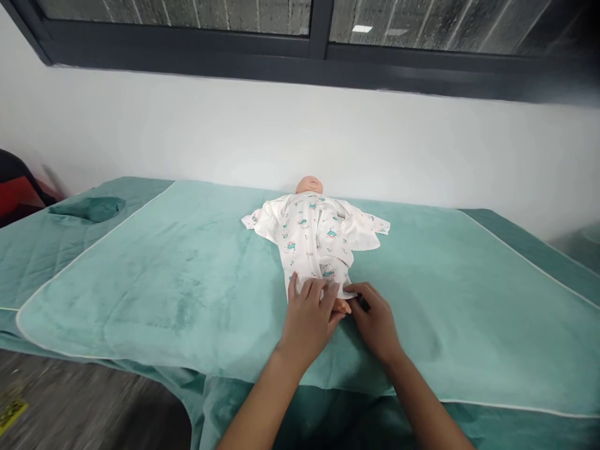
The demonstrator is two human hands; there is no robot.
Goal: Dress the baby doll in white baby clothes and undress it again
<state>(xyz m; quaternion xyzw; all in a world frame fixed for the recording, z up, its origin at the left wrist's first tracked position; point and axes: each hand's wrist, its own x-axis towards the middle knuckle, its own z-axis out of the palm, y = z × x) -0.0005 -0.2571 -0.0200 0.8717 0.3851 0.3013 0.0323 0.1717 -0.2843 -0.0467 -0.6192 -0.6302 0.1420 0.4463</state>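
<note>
A baby doll [309, 185] lies on its back on a teal blanket [187, 275], head toward the wall. It wears a white printed sleepsuit [312, 240] with the sleeves spread to both sides. My left hand [309, 319] lies on the lower hem of the sleepsuit with its fingers curled over the cloth. My right hand [375, 315] pinches the hem's right corner next to the doll's bare foot [343, 306], which pokes out between my hands.
The blanket covers a teal padded table [32, 250] against a white wall under a dark window frame. A folded teal cloth [89, 208] lies at the far left. A red and black object [14, 187] stands beyond the left edge. Dark floor shows at lower left.
</note>
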